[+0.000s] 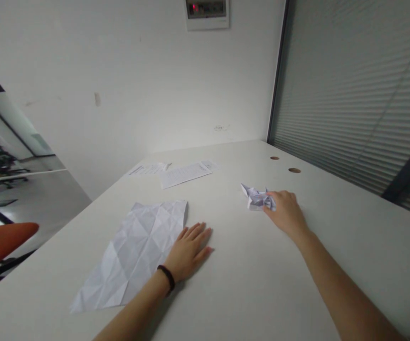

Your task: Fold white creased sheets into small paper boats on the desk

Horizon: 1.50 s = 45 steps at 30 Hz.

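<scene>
Head view. My right hand [286, 211] reaches forward, fingertips closed on the near edge of a small folded paper figure [256, 197] on the desk [247, 279]; the figure lies ahead and left of it. My left hand [187, 251] rests flat, fingers spread, touching the creased paper sheet [133, 251], well apart from the figure. Printed pages [183, 173] lie farther back.
</scene>
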Available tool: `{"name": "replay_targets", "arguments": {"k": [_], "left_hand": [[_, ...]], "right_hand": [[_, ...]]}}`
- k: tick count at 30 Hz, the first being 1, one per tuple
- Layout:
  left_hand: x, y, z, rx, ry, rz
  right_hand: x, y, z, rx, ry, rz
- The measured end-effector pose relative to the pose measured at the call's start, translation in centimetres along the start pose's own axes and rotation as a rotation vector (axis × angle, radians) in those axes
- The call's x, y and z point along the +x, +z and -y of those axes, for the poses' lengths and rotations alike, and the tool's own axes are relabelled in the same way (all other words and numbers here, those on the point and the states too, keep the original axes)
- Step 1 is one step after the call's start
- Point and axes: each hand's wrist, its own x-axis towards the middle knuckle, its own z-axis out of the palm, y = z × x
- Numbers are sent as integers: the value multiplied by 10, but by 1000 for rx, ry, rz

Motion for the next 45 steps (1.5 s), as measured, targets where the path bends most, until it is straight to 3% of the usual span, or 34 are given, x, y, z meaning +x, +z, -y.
{"name": "replay_targets", "arguments": {"k": [2,4,7,11,15,18,20,22,24,27,31,34,38,45], "left_hand": [[-2,1,2,-20,6,1],[-3,0,2,-24,7,1],[-2,-3,1,-32,5,6],[-2,-4,0,-36,-2,28],[-3,-4,-1,-39,-3,28],[-4,-5,-1,-34,-10,28],[-5,-5,-2,-35,-13,25],[-5,-6,-2,-40,-8,20],[-4,-7,-3,-44,-4,15],[-4,-7,-2,-49,-4,4],[-5,-7,-2,-61,8,-15],[-5,-9,-2,-68,14,-39],[-3,-11,-3,-133,40,-90],[0,-11,-12,-248,131,-135]], "right_hand": [[1,-4,-13,-111,177,77],[-1,-3,-18,-144,239,187],[-3,1,-19,-143,239,284],[-3,3,-19,-156,245,316],[1,0,-23,-125,214,184],[4,-4,-18,62,60,-33],[3,-5,-8,267,-95,-96],[-2,-3,9,442,-266,-37],[-12,2,29,501,-391,101],[-30,12,56,547,-501,283],[-37,13,64,596,-516,324],[-30,7,51,602,-449,345],[-23,4,38,548,-355,489],[-39,18,63,642,-406,533]]}}
